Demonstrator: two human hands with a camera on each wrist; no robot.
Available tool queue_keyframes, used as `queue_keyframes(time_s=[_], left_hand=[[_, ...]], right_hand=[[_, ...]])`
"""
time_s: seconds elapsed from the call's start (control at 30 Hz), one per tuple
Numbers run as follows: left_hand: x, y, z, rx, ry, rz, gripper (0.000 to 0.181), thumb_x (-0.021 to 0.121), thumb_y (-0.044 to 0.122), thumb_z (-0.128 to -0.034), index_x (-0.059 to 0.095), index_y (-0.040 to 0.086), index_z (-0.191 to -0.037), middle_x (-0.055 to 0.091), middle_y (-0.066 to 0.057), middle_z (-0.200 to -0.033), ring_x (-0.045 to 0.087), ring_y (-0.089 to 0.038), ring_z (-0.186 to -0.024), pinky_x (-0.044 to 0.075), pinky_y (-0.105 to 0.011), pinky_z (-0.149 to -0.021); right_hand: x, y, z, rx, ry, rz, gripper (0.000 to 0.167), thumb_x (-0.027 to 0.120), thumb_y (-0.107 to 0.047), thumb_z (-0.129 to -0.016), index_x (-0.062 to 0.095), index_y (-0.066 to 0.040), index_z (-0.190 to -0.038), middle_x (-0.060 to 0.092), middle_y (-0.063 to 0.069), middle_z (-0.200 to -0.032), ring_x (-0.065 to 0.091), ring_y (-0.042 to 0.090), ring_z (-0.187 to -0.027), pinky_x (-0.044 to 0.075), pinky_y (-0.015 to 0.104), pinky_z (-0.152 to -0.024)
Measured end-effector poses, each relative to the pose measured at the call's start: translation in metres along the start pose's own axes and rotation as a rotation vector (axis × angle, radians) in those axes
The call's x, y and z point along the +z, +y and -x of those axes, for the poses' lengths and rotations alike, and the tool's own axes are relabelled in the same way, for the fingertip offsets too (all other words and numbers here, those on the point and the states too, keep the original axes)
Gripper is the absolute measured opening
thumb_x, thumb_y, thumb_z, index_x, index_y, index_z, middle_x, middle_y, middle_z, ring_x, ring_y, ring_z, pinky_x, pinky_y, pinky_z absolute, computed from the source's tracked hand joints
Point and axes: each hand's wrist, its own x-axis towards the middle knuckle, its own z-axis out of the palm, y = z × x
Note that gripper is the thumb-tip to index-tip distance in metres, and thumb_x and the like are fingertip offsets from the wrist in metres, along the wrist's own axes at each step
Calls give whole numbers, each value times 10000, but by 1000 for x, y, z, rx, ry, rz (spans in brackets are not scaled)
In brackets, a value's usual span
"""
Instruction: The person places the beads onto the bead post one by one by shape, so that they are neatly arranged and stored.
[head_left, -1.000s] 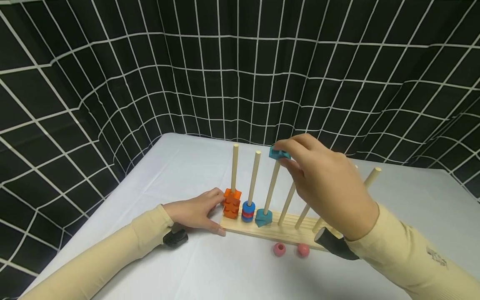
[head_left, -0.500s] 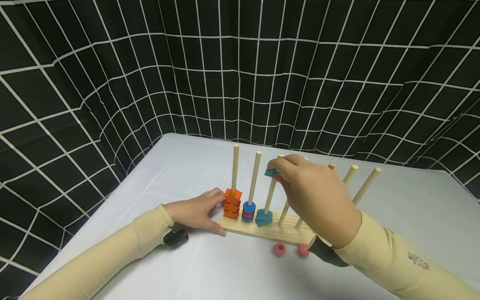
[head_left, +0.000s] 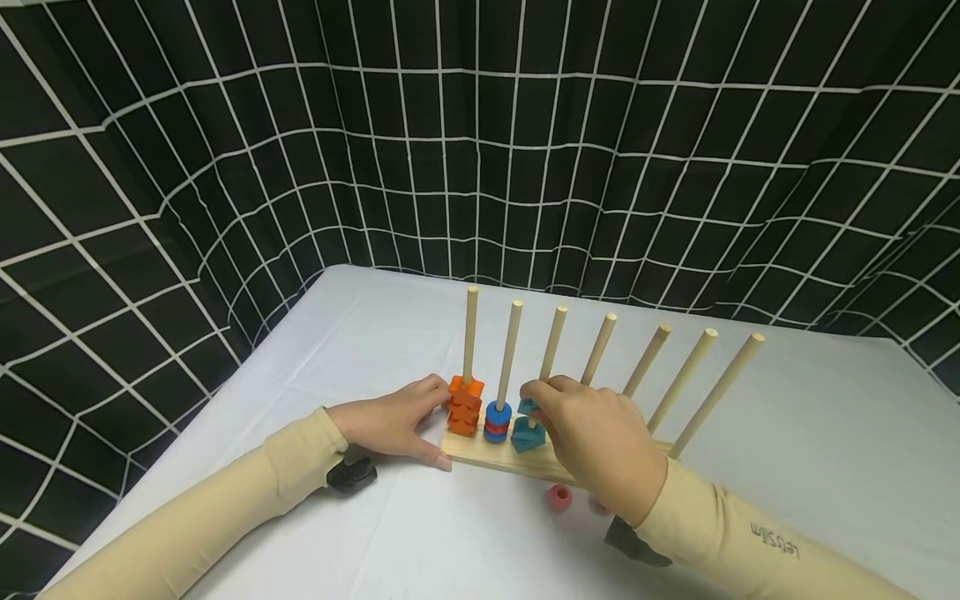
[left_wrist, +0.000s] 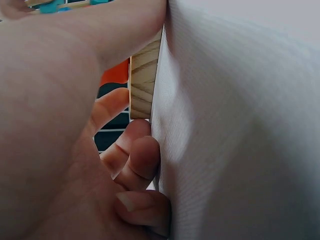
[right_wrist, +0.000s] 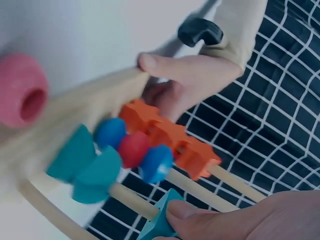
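Note:
My right hand (head_left: 600, 433) pinches a teal wooden bead (right_wrist: 159, 220) between thumb and fingers. That bead is threaded on the third peg (head_left: 553, 342), a short gap above two teal beads (head_left: 528, 435) stacked at its foot. At the left end of the wooden peg board (head_left: 480, 452), my left hand (head_left: 397, 419) grips the base, thumb at the front corner and fingers round the back. Orange star-shaped beads (head_left: 465, 407) fill the bottom of the first peg beside it. Blue and red round beads (head_left: 497, 422) sit on the second peg.
Several bare pegs (head_left: 682, 379) rise to the right, behind my right hand. In front of the board lies a pink round bead (head_left: 559, 497); a second pink bead (head_left: 598, 505) is mostly hidden by my right hand. A white cloth (head_left: 360, 333) covers the table, with a black gridded curtain behind.
From the top of the third peg, my right hand has moved down along it with the teal bead, nearing the two beads below. My left hand stays in place on the board.

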Motion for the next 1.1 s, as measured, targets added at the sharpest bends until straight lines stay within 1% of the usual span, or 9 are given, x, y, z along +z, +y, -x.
queue_keyframes(time_s=[0.2,0.4,0.5,0.6,0.67,0.73,0.8,0.9,1.1], left_hand=[[1,0,-1,1,-2,6,814,731,556,-767,377,166,-1388,355,62,-1216,411,-130,-1009,390,-304,-845],[2,-1,0,-8,-6,5,821,728,564,-764,375,168,-1390,355,64,-1224,407,-131,-1017,394,-308,-850],[3,-1,0,-12,-5,4,824,728,567,-763,374,168,-1392,354,66,-1227,404,-130,-1022,393,-309,-855],[3,-1,1,-10,-5,12,812,732,561,-763,381,173,-1385,353,67,-1211,405,-128,-1015,390,-304,-849],[3,-1,1,-7,-4,19,800,736,556,-762,394,177,-1378,355,65,-1187,407,-126,-1007,389,-300,-841],[2,-1,1,-6,-3,22,787,741,550,-759,407,180,-1368,353,64,-1168,406,-125,-1005,383,-296,-838],[1,-1,0,-7,-2,22,786,743,549,-757,411,180,-1366,353,62,-1158,404,-126,-1008,379,-296,-839],[0,0,0,-6,-4,24,793,743,549,-758,409,173,-1371,349,60,-1162,398,-127,-1017,372,-298,-848],[-1,0,0,4,-5,36,794,749,537,-758,411,166,-1374,355,45,-1133,399,-132,-1008,370,-301,-842]], right_hand=[[17,1,7,30,-37,-11,237,822,-144,-746,708,-168,-952,703,-30,-860,639,140,-573,512,312,-504],[27,3,11,14,-20,-7,256,822,-160,-750,701,-178,-975,704,-42,-877,617,118,-539,477,284,-457],[23,2,13,10,-3,-9,327,824,-160,-746,678,-180,-1038,712,-32,-939,637,124,-560,451,253,-444],[13,0,20,30,14,-19,390,823,-155,-744,653,-193,-1094,705,-42,-989,629,110,-552,401,206,-423],[3,0,27,43,28,-18,401,819,-155,-747,646,-202,-1106,694,-57,-975,588,78,-508,354,178,-406],[-5,2,36,53,23,-14,384,820,-154,-745,645,-209,-1083,686,-72,-939,553,46,-495,358,167,-415],[-10,5,44,60,2,-11,376,832,-166,-729,650,-222,-1053,680,-95,-899,527,29,-505,380,177,-442],[-12,10,59,93,-77,2,354,854,-179,-695,655,-242,-982,658,-118,-858,551,31,-585,452,222,-521],[-1,21,80,198,-254,16,313,859,-188,-690,681,-235,-943,648,-80,-892,602,101,-698,552,337,-664]])
